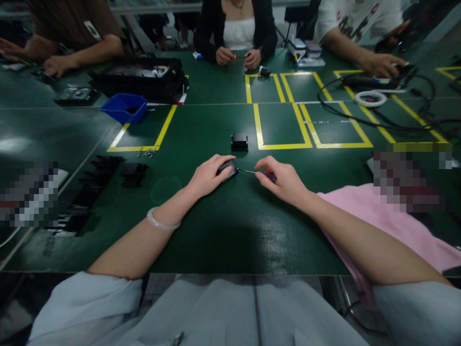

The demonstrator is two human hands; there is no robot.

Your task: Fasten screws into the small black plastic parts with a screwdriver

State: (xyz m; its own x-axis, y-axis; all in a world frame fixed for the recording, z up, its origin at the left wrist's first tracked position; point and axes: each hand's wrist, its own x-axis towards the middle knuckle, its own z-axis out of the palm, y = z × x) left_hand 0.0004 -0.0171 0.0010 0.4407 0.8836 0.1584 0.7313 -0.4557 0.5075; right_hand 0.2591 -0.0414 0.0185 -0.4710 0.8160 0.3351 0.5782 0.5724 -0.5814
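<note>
My left hand (212, 174) is closed around a small black block-shaped part (229, 170), pressing it to the green table. A screwdriver (248, 170) is in my right hand (283, 180), its thin metal shaft pointing left. The tip reaches the right side of the black part; whether it sits in a screw is too small to tell. Just beyond my hands stands another black part (239, 141) with small bright spots at its sides. To the left lie a small pile of screws (146, 153) and another black piece (133, 174).
Black parts (86, 192) line the left side. Farther back are a blue bin (125, 106) and a black tray (144, 79). A pink cloth (360, 206) lies under my right forearm. Cables (370, 99) coil at the far right. Three people sit across the table.
</note>
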